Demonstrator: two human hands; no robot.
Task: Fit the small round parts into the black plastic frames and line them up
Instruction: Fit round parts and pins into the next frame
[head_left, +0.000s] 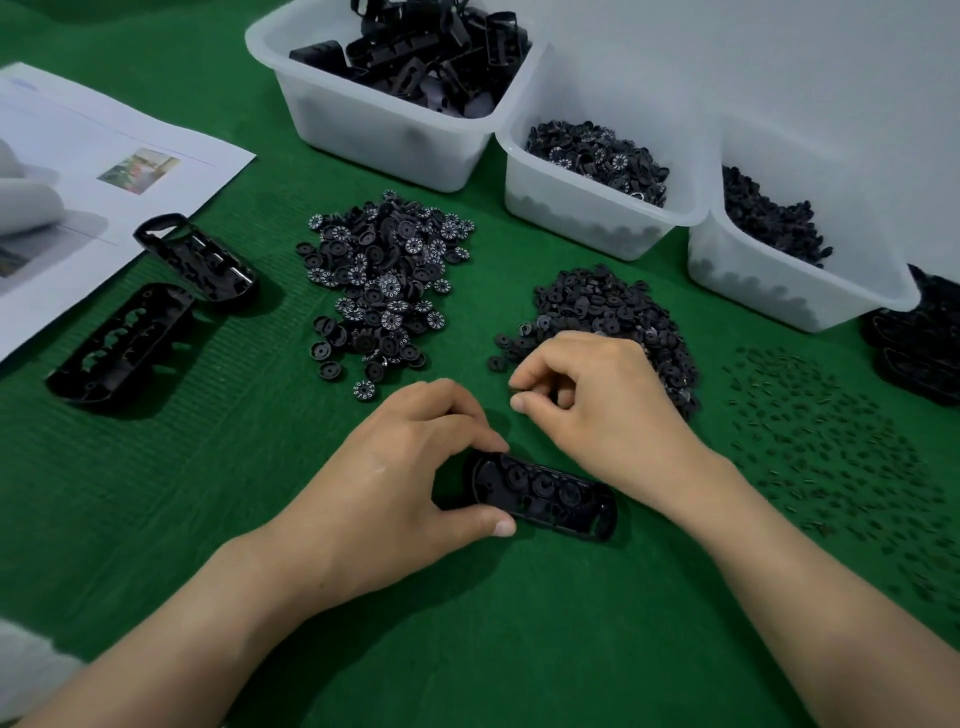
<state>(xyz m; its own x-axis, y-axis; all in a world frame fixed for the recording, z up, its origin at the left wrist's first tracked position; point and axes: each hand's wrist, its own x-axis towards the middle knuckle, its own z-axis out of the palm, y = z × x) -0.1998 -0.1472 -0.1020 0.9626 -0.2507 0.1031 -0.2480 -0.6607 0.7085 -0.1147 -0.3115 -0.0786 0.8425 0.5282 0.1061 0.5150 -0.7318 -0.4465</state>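
Note:
A black plastic frame (550, 493) lies on the green mat near the middle, with several round parts seated in its row of pockets. My left hand (410, 467) grips its left end between thumb and fingers. Just above the frame, my right hand (587, 395) hovers with fingers curled, pinching what looks like a small dark part at the fingertips. Behind it lies a pile of plain black round parts (608, 322). A second pile of numbered dial wheels (382, 275) lies to its left.
Two other frames (117, 345) (200, 257) lie at the left beside a printed sheet (104, 156). Three white bins (395, 130) (592, 208) (789, 275) stand at the back. Tiny pins (836, 447) are scattered at the right, more frames (919, 338) at the far right.

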